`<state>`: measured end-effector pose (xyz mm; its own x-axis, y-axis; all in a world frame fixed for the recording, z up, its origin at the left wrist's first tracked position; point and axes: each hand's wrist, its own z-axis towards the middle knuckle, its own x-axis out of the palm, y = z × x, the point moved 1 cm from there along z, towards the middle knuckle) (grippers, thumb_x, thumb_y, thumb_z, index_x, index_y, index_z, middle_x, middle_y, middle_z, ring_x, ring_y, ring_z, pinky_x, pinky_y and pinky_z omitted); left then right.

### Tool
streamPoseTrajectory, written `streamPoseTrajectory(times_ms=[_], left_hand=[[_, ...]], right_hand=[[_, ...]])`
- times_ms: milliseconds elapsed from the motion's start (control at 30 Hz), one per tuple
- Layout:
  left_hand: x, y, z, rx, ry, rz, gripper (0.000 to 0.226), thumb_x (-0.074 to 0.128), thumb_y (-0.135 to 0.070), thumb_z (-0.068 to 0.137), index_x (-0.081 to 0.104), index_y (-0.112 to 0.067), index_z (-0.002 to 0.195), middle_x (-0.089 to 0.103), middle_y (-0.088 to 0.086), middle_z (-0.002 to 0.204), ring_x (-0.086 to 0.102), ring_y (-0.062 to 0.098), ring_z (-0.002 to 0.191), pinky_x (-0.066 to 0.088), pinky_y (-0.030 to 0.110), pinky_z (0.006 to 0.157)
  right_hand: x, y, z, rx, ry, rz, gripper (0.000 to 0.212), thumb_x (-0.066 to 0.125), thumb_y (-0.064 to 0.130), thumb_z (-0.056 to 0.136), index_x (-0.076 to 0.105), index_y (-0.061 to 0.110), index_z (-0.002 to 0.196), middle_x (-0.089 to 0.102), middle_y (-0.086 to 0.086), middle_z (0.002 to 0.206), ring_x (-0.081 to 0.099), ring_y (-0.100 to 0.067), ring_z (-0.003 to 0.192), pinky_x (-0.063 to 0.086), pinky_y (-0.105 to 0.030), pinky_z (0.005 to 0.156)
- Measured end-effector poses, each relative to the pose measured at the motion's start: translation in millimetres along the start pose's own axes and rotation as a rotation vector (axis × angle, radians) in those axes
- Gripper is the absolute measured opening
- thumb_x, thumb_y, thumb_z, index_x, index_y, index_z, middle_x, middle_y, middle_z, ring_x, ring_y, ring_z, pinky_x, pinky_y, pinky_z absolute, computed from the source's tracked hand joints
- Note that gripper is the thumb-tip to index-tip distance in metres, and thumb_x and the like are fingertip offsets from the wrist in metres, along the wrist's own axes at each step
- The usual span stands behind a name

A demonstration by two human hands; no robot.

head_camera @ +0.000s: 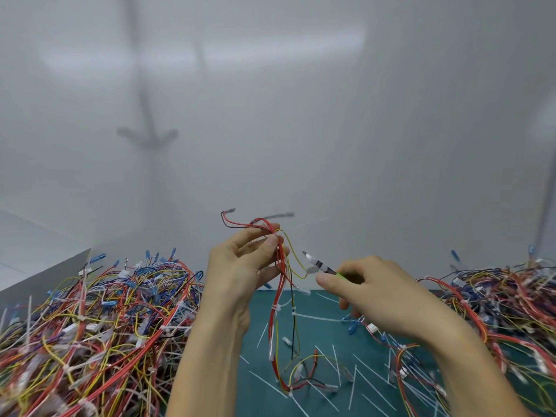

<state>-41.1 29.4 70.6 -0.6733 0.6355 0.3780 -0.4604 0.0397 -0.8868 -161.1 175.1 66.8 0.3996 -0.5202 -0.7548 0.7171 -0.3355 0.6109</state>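
I see big wire heaps [90, 326] on both sides of the green mat [261, 395]. The left hand [240, 272] grips a red wire bunch [278, 296] up over the mat. The right hand [376, 293] holds small snips [319, 264] just beside it, blades maybe open, too blurry. White tie bits [370, 383] lie below.

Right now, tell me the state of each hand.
Left hand: holds the wire harness.
Right hand: grips the green-handled cutters.
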Motion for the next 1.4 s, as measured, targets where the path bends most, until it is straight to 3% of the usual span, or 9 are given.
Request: streamPoseTrajectory(times_ms=[100, 333, 567, 767, 900, 1067, 1200, 1400], left_hand=[[2.2, 0.8, -1.0, 0.008, 0.024, 0.024, 0.012, 0.065, 0.001, 0.088, 0.073, -0.007, 0.092, 0.075, 0.006, 0.077, 0.072, 0.016, 0.066, 0.057, 0.022, 0.056], [8.5, 2.0, -4.0, 0.037, 0.076, 0.068, 0.011, 0.068, 0.0, 0.086, 0.075, -0.009, 0.089, 0.077, 0.009, 0.085, 0.073, 0.017, 0.07, 0.057, 0.022, 0.059], [6.8, 1.0, -3.2, 0.062, 0.07, 0.072, 0.01, 0.07, -0.002, 0.084, 0.076, -0.007, 0.09, 0.077, 0.013, 0.089, 0.075, 0.024, 0.078, 0.06, 0.026, 0.066], [4.8, 0.0, -2.3, 0.066, 0.053, 0.082, 0.01, 0.069, -0.003, 0.085, 0.077, -0.008, 0.089, 0.077, 0.014, 0.089, 0.075, 0.025, 0.08, 0.061, 0.026, 0.068], [4.7, -1.6, -3.5, 0.086, 0.048, 0.095, 0.01, 0.069, -0.002, 0.085, 0.076, -0.008, 0.089, 0.077, 0.012, 0.086, 0.075, 0.022, 0.076, 0.06, 0.025, 0.067], [8.6, -3.6, -7.0, 0.112, 0.059, 0.129, 0.022, 0.069, -0.001, 0.086, 0.078, -0.016, 0.073, 0.077, 0.008, 0.078, 0.074, 0.017, 0.07, 0.06, 0.024, 0.064], [10.1, -3.3, -7.4, 0.136, 0.07, 0.179, 0.023, 0.068, -0.003, 0.088, 0.078, -0.019, 0.075, 0.077, 0.006, 0.08, 0.074, 0.017, 0.073, 0.062, 0.03, 0.071], [10.2, -1.6, -7.1, 0.162, 0.074, 0.208, 0.018, 0.067, -0.004, 0.089, 0.078, -0.018, 0.083, 0.078, 0.005, 0.083, 0.074, 0.017, 0.076, 0.062, 0.029, 0.072]], right_hand=[[-2.0, 2.6, -0.8, -0.024, -0.061, 0.011, 0.064, 0.046, 0.072, 0.082, 0.069, 0.014, 0.092, 0.07, -0.013, 0.086, 0.067, -0.031, 0.081, 0.056, -0.046, 0.076], [-0.6, 11.7, -1.9, -0.095, -0.09, 0.016, 0.064, 0.044, 0.073, 0.082, 0.066, 0.012, 0.085, 0.068, -0.016, 0.087, 0.064, -0.031, 0.083, 0.053, -0.045, 0.077], [0.5, 11.6, -0.1, -0.103, -0.08, 0.091, 0.057, 0.045, 0.072, 0.084, 0.069, 0.02, 0.08, 0.07, 0.003, 0.074, 0.066, -0.019, 0.072, 0.056, -0.044, 0.075], [4.0, 11.5, 2.1, -0.107, -0.056, 0.172, 0.055, 0.045, 0.072, 0.081, 0.07, 0.023, 0.081, 0.07, 0.005, 0.073, 0.066, -0.011, 0.064, 0.058, -0.042, 0.075], [4.6, 12.6, 2.1, -0.112, -0.039, 0.231, 0.067, 0.041, 0.08, 0.07, 0.071, 0.022, 0.085, 0.071, 0.008, 0.073, 0.067, -0.008, 0.062, 0.057, -0.039, 0.074], [5.3, 12.4, 2.4, -0.115, -0.032, 0.26, 0.058, 0.044, 0.069, 0.08, 0.072, 0.019, 0.084, 0.07, 0.008, 0.071, 0.067, -0.01, 0.062, 0.056, -0.042, 0.076], [6.1, 12.2, 2.7, -0.111, -0.043, 0.275, 0.056, 0.046, 0.068, 0.081, 0.071, 0.018, 0.081, 0.068, 0.004, 0.066, 0.066, -0.013, 0.057, 0.055, -0.044, 0.07], [7.8, 11.0, 2.9, -0.107, -0.043, 0.326, 0.046, 0.051, 0.057, 0.092, 0.07, 0.018, 0.078, 0.066, 0.0, 0.06, 0.061, -0.014, 0.049, 0.052, -0.031, 0.054]])
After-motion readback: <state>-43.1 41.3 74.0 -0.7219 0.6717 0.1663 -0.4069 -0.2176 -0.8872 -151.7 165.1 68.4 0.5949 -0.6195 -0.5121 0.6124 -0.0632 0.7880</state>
